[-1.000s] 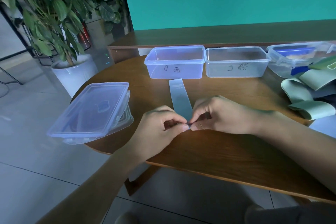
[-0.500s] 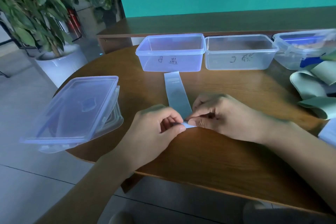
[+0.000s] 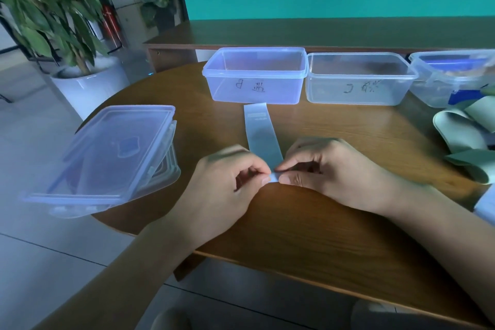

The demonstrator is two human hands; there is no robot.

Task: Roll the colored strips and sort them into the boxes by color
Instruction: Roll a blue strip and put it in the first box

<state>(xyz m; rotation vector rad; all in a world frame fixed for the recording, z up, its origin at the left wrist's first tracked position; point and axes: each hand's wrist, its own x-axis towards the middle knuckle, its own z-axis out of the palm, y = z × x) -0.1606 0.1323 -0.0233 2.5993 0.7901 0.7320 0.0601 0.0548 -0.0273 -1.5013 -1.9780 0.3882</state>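
Note:
A pale blue strip [image 3: 261, 134] lies flat on the round wooden table [image 3: 308, 236], stretching away from me toward a clear bluish box [image 3: 255, 75] marked with handwriting. My left hand [image 3: 222, 190] and my right hand [image 3: 334, 171] both pinch the strip's near end, which is curled up between thumbs and forefingers. A second clear box [image 3: 359, 79] with handwriting stands right of the first. Both look empty. Green strips [image 3: 460, 131] lie in a loose heap at the right edge.
A stack of clear lids [image 3: 107, 153] overhangs the table's left edge. A third clear container [image 3: 450, 72] with something blue inside sits at the far right. A potted plant [image 3: 67, 35] stands on the floor to the left. A wooden ledge runs behind the boxes.
The camera has shifted, so the view sits a little differently. My hands stay at the strip's near end, and the curled end between my fingers shows slightly more.

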